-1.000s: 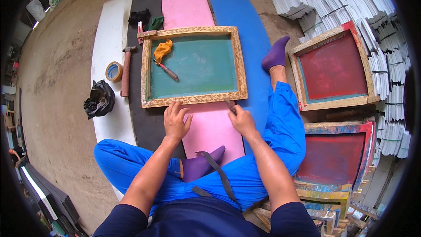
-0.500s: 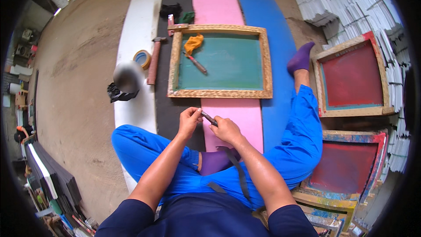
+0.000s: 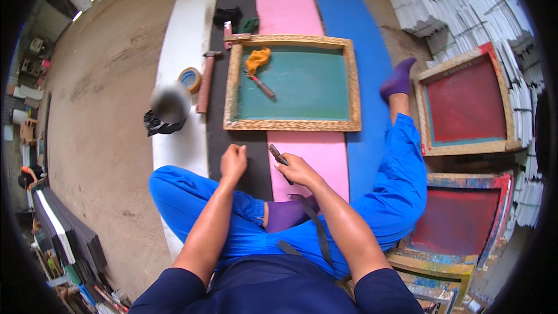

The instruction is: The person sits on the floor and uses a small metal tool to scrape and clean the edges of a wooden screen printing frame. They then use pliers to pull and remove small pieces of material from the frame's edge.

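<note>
My right hand (image 3: 298, 171) is wrapped round a pair of dark pliers (image 3: 278, 154), whose jaws point up and to the left. My left hand (image 3: 233, 163), fingers curled closed, hovers over the black strip a short way left of the pliers; whatever it may hold is hidden. Just beyond both hands lies a wooden screen frame (image 3: 290, 124) with green mesh. On the mesh rest a crumpled orange cloth (image 3: 258, 58) and a slim tool (image 3: 264, 88) with a dark handle.
Left of the frame are a hammer (image 3: 205, 84), a tape roll (image 3: 189, 79) and a white cylinder (image 3: 170, 102) above black plastic. Two red-meshed frames (image 3: 465, 100) (image 3: 456, 221) stand at right, near stacked white bundles (image 3: 465, 6). My outstretched foot (image 3: 398, 77) lies between.
My left hand has come away from the pliers' tip, moving left and slightly nearer me. My right hand still holds the pliers, now tilted more steeply.
</note>
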Action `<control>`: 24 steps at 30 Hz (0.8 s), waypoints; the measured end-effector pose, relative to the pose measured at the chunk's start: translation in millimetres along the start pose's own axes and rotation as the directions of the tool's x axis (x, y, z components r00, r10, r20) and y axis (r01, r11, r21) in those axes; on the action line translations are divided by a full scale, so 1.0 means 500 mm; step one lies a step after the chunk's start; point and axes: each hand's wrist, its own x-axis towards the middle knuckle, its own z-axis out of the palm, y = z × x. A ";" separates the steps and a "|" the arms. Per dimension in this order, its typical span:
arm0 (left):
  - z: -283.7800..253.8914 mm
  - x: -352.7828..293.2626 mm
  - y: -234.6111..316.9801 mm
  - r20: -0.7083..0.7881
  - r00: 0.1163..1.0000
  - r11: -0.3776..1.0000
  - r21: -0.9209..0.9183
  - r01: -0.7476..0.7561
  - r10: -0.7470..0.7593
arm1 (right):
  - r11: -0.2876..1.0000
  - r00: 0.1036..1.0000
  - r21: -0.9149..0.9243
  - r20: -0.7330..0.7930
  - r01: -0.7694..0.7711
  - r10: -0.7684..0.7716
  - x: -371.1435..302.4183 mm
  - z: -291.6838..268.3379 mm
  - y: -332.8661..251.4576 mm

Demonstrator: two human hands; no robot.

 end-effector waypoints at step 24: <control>0.112 -0.038 0.211 -0.011 0.711 0.700 0.186 -0.689 0.703 | 0.916 0.791 -0.011 -0.508 -0.402 0.341 -0.120 -0.333 0.146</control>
